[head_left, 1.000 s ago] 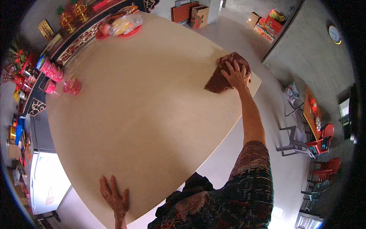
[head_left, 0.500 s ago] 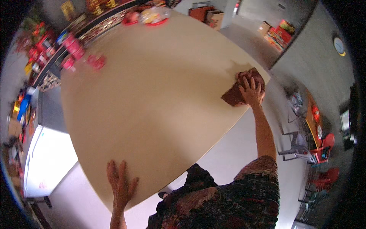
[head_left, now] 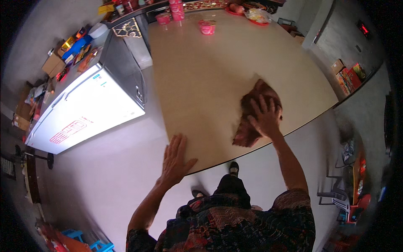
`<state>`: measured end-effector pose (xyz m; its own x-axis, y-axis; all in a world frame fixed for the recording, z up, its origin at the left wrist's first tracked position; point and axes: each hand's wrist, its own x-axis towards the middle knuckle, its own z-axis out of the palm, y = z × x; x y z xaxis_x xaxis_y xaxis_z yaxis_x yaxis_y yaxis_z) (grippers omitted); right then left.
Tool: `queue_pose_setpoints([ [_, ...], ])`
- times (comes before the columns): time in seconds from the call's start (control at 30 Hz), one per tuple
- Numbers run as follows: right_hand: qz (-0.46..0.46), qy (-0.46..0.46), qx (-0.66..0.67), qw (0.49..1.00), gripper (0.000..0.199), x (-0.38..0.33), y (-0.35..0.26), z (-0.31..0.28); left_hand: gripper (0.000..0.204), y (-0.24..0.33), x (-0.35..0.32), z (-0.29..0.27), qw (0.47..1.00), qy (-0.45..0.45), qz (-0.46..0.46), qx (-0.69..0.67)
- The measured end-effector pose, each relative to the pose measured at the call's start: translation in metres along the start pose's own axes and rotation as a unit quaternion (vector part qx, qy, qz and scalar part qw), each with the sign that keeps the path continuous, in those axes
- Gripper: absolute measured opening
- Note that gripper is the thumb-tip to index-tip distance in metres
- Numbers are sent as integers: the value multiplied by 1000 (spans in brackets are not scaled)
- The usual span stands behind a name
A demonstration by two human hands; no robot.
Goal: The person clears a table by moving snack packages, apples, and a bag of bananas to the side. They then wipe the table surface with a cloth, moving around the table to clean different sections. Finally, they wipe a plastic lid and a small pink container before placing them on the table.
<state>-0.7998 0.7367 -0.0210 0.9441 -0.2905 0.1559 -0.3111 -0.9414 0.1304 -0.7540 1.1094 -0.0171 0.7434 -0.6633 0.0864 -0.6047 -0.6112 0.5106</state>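
Note:
A dark reddish-brown cloth lies bunched on the beige tabletop, close to its near edge. My right hand is on top of it, fingers spread over the fabric and pressing it down, with part of the cloth gathered by the palm. At the table's near left corner rests my left hand, empty, its palm down and thumb stretched out to the side. That hand hides the corner beneath it.
Toward the table's far side stand a pink tub, more pink tubs in a stack, and a red plate with a plastic-wrapped item. A white chest freezer is at left. Grey and red chairs stand at lower right.
My right hand has slid the cloth leftward along the near edge, away from the right corner. The view has swung left, showing more of the freezer. My left hand stays by the near left corner.

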Motion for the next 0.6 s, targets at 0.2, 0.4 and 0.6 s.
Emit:
queue_pose_setpoints([
  [0.2,-222,85,91,967,70,-33,-139,-37,94,-7,-2,10,992,91,16,-86],
  [0.4,-313,106,134,934,62,-11,-204,-42,99,-20,-3,12,983,100,76,-136],
  [0.6,-290,83,79,950,64,57,-221,-30,83,-24,3,-2,969,111,184,-124],
])
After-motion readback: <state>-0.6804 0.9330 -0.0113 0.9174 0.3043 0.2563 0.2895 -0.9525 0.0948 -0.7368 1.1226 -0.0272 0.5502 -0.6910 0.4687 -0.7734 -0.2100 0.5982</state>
